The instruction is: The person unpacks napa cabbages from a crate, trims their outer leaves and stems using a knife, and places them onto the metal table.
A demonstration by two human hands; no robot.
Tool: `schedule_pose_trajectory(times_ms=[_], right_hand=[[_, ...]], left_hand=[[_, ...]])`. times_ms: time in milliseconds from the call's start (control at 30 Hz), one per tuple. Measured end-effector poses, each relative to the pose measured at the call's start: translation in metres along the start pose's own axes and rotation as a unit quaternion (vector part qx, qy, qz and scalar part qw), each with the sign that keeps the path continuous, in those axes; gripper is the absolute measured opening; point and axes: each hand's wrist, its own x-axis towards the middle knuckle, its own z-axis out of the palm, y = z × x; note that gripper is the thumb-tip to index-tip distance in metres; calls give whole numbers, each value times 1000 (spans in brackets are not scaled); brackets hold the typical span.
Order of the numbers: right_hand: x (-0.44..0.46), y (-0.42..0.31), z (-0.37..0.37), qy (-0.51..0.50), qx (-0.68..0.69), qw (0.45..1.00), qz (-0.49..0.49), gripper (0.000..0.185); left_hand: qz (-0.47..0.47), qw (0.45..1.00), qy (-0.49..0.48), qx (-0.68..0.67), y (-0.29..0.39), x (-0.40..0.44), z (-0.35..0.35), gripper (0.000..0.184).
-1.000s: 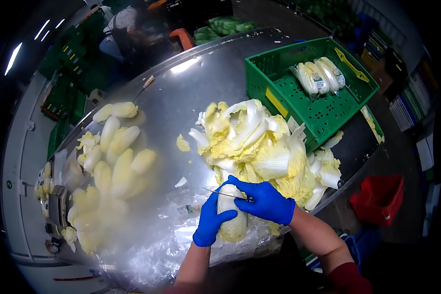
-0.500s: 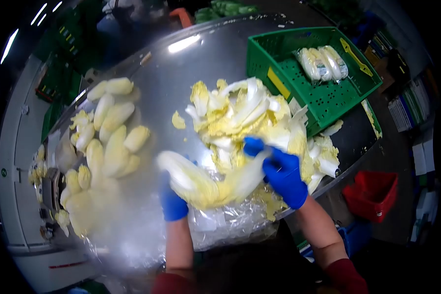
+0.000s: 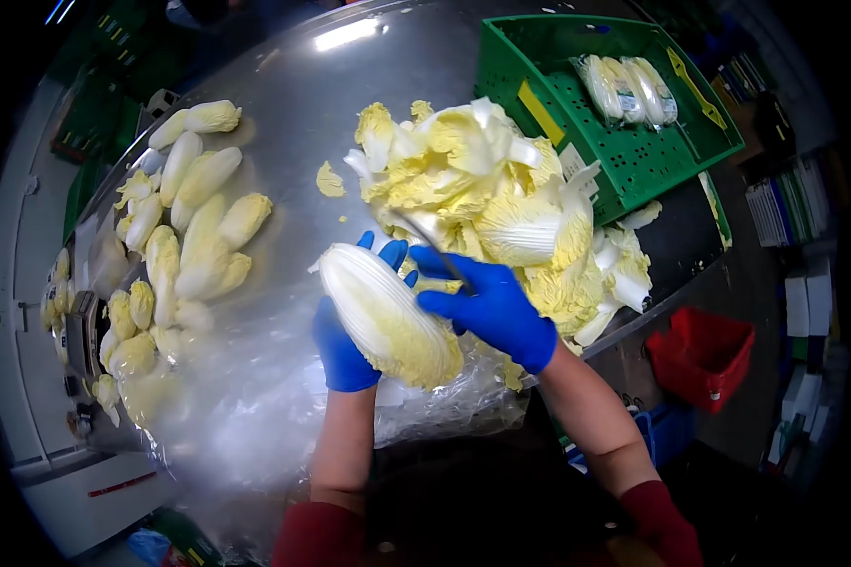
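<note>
Holding the long white-and-yellow cabbage head (image 3: 388, 321) from below, the left hand in a blue glove (image 3: 344, 350) has its fingers curled wide around it. Just right of the cabbage head, the right hand in a blue glove (image 3: 501, 307) has its fingers pinched on a knife with a thin dark blade (image 3: 430, 245); its handle is hidden. The blade points up and away, close to the left fingertips, so a firm hold, small slow moves and the sharp edge turned away from the glove should work best. Below the cabbage head, crinkly clear plastic film (image 3: 444, 416) lies on the shiny grey metal tabletop (image 3: 303, 123). Left of it lie more whole pale cabbages (image 3: 201, 250). Past it sits a heap of loose yellow-white leaves (image 3: 525, 229). Farther off to its right, a green plastic crate (image 3: 652, 165) holds clear-wrapped cabbages (image 3: 607, 90).
</note>
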Motion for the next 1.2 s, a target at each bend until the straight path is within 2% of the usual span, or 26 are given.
schedule_pose_trajectory(times_ms=[33,100,133,167,200,233,267,333,367,467,500,600,633,767,867,967,1033,1100,1133,1200], right_hand=[[2,0,0,-41,-52,997,36,55],[6,-3,-4,-93,-103,984,114,59],[5,1,-6,-59,-106,990,66,59],[2,7,-6,-26,-109,994,20,58],[0,13,-7,8,-111,993,-26,58],[0,16,-6,41,-139,987,-66,54],[-2,15,-6,36,-130,989,-60,53],[-5,11,-6,22,-109,993,-49,50],[-4,15,-6,11,-39,999,-20,51],[-4,16,-9,65,-90,992,-55,53],[-5,16,-9,65,-132,986,-78,57],[-8,11,-3,69,-258,954,-138,67],[-3,21,-2,69,-282,939,-184,71],[3,24,-7,22,-338,926,-167,64],[5,31,-12,-2,-343,927,-153,56],[14,46,-16,10,-335,932,-139,55],[16,42,-20,14,-235,964,-127,55],[10,19,-18,17,-169,981,-96,61],[10,20,-17,14,-184,977,-107,62],[11,24,-13,5,-213,969,-126,65]], left_hand=[[-10,999,-24,-38,-6,-2,-9,86],[-33,999,31,-11,-11,-5,-12,78],[-44,997,59,3,-13,-5,-13,73],[-65,988,109,83,-10,-6,-14,61],[-25,983,108,143,-11,-5,-8,56],[-16,983,86,161,-11,-3,-6,56],[-6,982,64,177,-11,-3,-7,55],[-57,987,113,101,-9,-11,-8,54],[-79,986,135,64,-8,-12,-9,54],[-21,987,146,66,-13,-7,-14,54],[10,988,110,108,-14,-6,-12,55],[32,972,104,208,-16,-6,2,55],[31,971,115,208,-17,-8,7,54],[27,957,127,257,-18,-9,7,55],[27,941,109,320,-17,-12,1,58],[17,942,136,307,-13,-14,-1,59],[2,954,152,259,-8,-13,-2,59],[42,927,147,341,-6,-14,5,60],[62,911,143,382,-5,-15,7,61],[72,913,142,376,-9,-14,4,64]])
